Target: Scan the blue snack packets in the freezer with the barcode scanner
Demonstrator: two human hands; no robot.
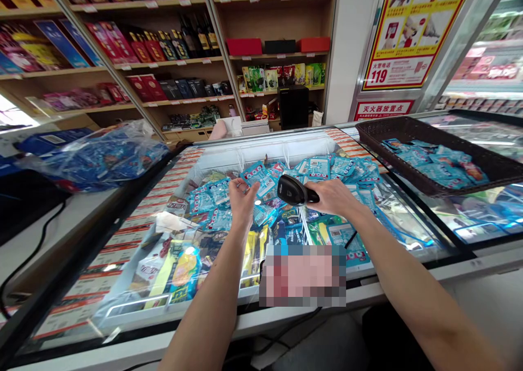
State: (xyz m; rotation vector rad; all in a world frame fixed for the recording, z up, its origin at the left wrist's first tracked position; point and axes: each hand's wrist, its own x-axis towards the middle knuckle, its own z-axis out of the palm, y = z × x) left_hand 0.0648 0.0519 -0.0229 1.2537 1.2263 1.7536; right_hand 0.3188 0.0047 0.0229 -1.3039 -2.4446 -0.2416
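My right hand (333, 196) is wrapped around the handle of a black barcode scanner (289, 190), its head to the left. My left hand (242, 199) has curled fingers; what they hold, if anything, I cannot make out. Just beyond the left hand's thumb is a blue packet (263, 181) with a white label. Many similar blue packets (318, 168) lie spread on the glass top of the chest freezer (286, 316) under both hands. The scanner is above these packets, apart from the left hand.
At the right, a dark brown basket (408, 179) holds more blue packets. A clear plastic bag (104, 158) of blue packs sits at the left. Shelves (175, 63) of boxes and bottles stand behind the freezer. A black cable (35, 256) runs along the left side.
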